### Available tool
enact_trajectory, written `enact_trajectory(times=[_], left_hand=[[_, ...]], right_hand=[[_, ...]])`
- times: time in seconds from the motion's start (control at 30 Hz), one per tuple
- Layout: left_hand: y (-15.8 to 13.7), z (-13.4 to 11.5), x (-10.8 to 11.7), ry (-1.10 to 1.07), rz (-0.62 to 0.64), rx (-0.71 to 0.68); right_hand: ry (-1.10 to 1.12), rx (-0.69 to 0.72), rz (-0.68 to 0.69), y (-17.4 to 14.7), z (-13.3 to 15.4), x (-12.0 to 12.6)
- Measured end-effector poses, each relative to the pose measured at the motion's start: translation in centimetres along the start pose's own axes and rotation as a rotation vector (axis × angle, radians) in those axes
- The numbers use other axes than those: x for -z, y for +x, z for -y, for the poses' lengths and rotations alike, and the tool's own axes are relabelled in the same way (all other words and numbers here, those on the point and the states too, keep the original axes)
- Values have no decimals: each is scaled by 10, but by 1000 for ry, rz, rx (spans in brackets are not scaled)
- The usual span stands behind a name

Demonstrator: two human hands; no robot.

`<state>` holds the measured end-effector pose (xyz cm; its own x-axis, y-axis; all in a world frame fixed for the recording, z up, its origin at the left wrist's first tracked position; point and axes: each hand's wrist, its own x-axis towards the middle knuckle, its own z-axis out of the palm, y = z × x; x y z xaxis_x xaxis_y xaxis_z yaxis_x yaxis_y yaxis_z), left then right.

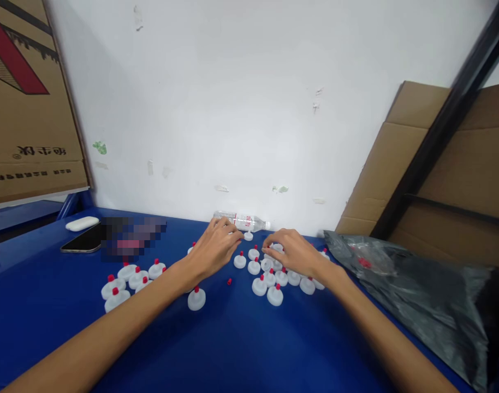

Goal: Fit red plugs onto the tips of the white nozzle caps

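My left hand (219, 248) reaches over the blue table, its fingers drawn together. At its fingertips is a small white round cap (248, 236) showing no red tip. My right hand (294, 252) curls over a cluster of white caps with red tips, thumb and forefinger bent close together; whatever is between them is hidden. Below that hand stand capped pieces such as one white cap (274, 296). Between the hands lies a loose red tip (229, 281). Another white cap with a red tip (196, 299) stands below my left wrist.
Several red-tipped white caps (116, 300) stand at left, partly behind my forearm. A clear plastic bottle (249, 222) lies against the wall. A phone (83, 238) and white case (82, 224) lie at far left. Grey plastic (417, 295) covers the right side; cardboard (388, 158) leans behind.
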<state>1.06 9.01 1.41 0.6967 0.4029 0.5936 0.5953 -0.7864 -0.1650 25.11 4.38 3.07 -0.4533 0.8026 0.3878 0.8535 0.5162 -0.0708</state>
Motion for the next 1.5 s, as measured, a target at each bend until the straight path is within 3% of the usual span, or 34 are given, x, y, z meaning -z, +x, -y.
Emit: enact_trajectory(times=[0.33,0.6,1.33,1.5], left_hand=[[0,-2,0,-17,33,1],[-2,0,-8,-72,-28,-32],[-2,-7,-5,-211,5,-69],[-2,-8,-4,-219,-93,-9]], right_hand=[[56,76,124,-3,-11,-8],[192,53,-64,0,1,6],[309,181,-116,2,15,-10],[327,79,-213,0,17,-8]])
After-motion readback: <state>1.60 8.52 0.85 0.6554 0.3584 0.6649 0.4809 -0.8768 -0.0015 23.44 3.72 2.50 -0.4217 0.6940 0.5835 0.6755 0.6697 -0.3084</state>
